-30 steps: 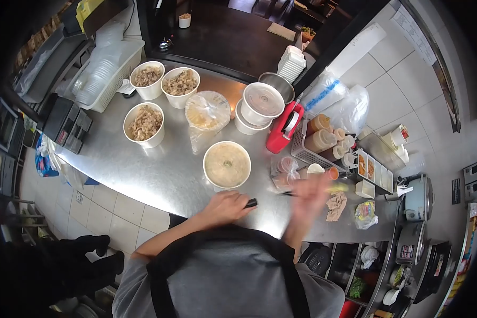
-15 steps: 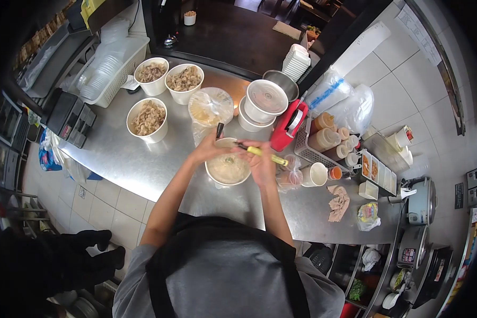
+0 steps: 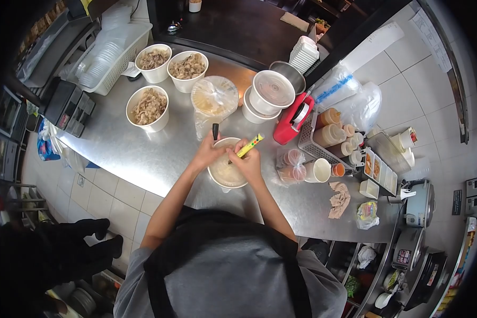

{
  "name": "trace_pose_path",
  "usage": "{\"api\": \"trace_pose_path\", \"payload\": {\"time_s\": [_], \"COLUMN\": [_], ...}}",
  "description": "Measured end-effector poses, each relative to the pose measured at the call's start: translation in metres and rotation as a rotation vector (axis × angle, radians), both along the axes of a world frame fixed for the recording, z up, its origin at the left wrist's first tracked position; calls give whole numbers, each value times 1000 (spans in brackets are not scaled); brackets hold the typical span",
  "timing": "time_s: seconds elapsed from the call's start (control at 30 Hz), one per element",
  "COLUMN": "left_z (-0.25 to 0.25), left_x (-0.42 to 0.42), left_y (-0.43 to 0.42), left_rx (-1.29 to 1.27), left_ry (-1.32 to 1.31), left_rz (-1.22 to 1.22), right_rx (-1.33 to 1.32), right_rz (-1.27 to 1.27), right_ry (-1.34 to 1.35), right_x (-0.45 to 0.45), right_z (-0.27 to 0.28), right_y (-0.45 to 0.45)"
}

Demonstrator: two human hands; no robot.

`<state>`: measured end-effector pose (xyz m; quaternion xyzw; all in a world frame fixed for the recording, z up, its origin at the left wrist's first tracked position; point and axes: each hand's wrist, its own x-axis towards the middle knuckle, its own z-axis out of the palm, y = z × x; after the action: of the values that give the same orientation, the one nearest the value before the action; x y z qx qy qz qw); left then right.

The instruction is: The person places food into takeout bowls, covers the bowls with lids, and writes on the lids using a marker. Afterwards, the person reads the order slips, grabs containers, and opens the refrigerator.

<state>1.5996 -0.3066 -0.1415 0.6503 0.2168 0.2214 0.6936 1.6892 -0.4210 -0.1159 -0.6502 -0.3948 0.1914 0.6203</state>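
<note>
A lidded round bowl (image 3: 229, 175) stands on the steel counter in front of me, its lid see-through. My right hand (image 3: 246, 160) grips a yellow marker pen (image 3: 250, 146) with its tip down at the lid; whether the tip touches cannot be made out. My left hand (image 3: 209, 153) is at the bowl's left rim, its fingers closed on a black marker cap (image 3: 215, 131) that points upward. Just beyond the bowl is a bagged container (image 3: 213, 98) of yellowish food in clear plastic.
Three tubs of food, one of them the nearest tub (image 3: 148, 108), stand at the left. Stacked lidded tubs (image 3: 272, 93), a red tape dispenser (image 3: 293, 119) and a basket of sauce bottles (image 3: 331, 135) are to the right. Nearby sit a paper cup (image 3: 318, 170) and a crumpled cloth (image 3: 339, 200).
The marker has swung from lying sideways to a steep tilt, its tip brought down to the lid. My right hand has moved slightly left, over the bowl. The view has shifted a little.
</note>
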Motion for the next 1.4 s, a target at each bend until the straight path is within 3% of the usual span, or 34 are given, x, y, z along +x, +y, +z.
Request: {"api": "trace_pose_path", "payload": {"time_s": [0.07,0.27,0.87,1.4], "left_z": [3,7,0,-15], "left_x": [0,0,0,4], "left_y": [1,-3,-1,1], "left_rx": [10,-9,65,20], "left_ry": [-7,-33,58,-13], "left_rz": [-2,23,34,40], "right_rx": [-57,-24,-93,-68], "right_rz": [18,-42,-104,-127], "right_ry": [-84,71,-103,-81], "right_x": [-3,1,-3,0], "right_z": [7,-1,11,11], "right_y": [0,2,0,-2]}}
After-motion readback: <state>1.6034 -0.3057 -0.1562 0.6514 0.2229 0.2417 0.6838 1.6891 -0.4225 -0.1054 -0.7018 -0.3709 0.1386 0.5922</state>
